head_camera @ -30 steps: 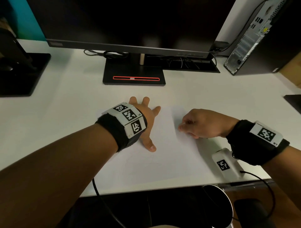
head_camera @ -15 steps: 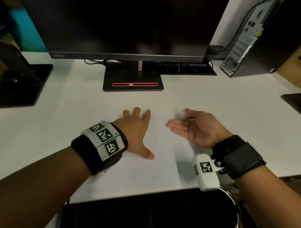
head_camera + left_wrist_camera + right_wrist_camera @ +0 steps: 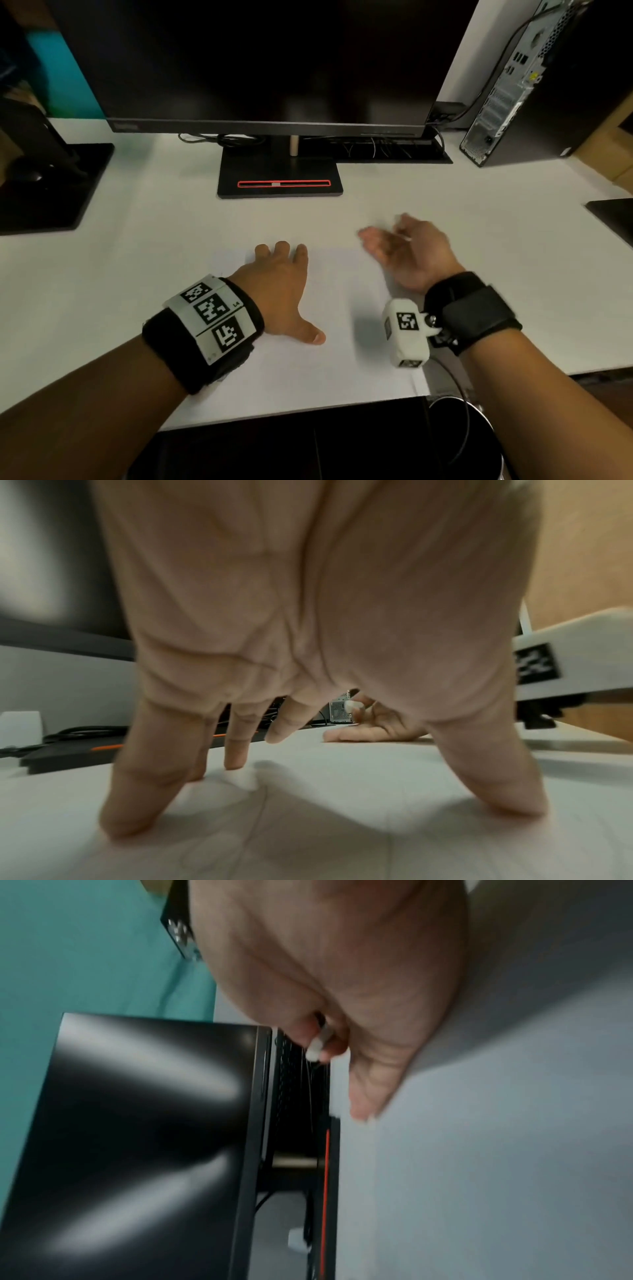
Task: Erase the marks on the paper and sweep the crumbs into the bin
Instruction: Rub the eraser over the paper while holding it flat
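A: How was the left hand [image 3: 279, 291] seen?

B: It was laid flat on the paper [image 3: 339, 342], fingers spread and straight; nothing was gripped; the sheet was pressed down against the desk [image 3: 154, 240].

A: And the right hand [image 3: 407, 255]?

B: It was turned on its edge at the far right side of the paper, fingers mostly extended; a small white eraser [image 3: 316, 1049] was pinched between the thumb and a finger, as was shown by the right wrist view.

A: Where was the bin [image 3: 479, 442]?

B: It was placed below the near edge of the desk, on the right side; only part of its rim was seen.

A: What could be done wrong?

B: The crumbs were too small to be seen; if the sweep were aimed badly, they could be scattered onto the floor beside the bin; if the pressure of the left hand were relaxed, the paper could be dragged or creased; the eraser could also be dropped.
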Demonstrator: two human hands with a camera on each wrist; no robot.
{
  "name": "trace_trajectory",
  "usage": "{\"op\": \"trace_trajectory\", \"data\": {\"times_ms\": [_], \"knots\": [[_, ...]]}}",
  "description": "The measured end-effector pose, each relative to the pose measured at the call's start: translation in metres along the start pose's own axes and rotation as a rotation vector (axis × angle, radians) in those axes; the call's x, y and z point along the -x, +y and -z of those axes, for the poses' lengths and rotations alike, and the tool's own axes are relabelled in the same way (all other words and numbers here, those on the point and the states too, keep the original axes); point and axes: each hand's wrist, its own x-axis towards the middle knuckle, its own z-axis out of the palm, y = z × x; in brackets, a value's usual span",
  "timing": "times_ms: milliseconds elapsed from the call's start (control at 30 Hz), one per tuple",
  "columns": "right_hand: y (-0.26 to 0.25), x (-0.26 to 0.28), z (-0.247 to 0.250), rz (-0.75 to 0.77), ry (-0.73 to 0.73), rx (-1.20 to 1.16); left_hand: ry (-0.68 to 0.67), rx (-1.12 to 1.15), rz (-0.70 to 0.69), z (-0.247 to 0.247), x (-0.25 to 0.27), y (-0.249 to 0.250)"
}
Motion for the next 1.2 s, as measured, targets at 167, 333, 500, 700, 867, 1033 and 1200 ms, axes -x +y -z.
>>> {"op": "trace_trajectory", "data": {"times_ms": [167, 333, 500, 700, 867, 1033, 1200], "knots": [[-0.008, 0.011, 0.001, 0.156, -0.031, -0.011, -0.043, -0.054, 0.006, 0.006, -0.005, 0.002], [0.019, 0.028, -0.014, -0.157, -0.312, 0.613, -0.049, -0.101, 0.027, 0.008, -0.009, 0.005], [0.000, 0.016, -0.019, 0.053, -0.149, 1.201, -0.047, -0.126, 0.040, 0.010, -0.012, 0.006], [-0.003, 0.005, -0.026, 0.115, -0.236, 1.641, -0.045, -0.131, 0.043, 0.009, -0.013, 0.006], [-0.029, 0.001, -0.025, 0.185, -0.082, 1.817, -0.036, -0.128, 0.047, 0.008, -0.012, 0.006], [-0.004, 0.014, -0.043, 0.133, -0.370, 1.663, -0.022, -0.125, 0.056, 0.006, -0.012, 0.005], [-0.005, 0.003, -0.040, 0.117, -0.240, 1.760, -0.015, -0.127, 0.065, 0.005, -0.011, 0.005]]}}
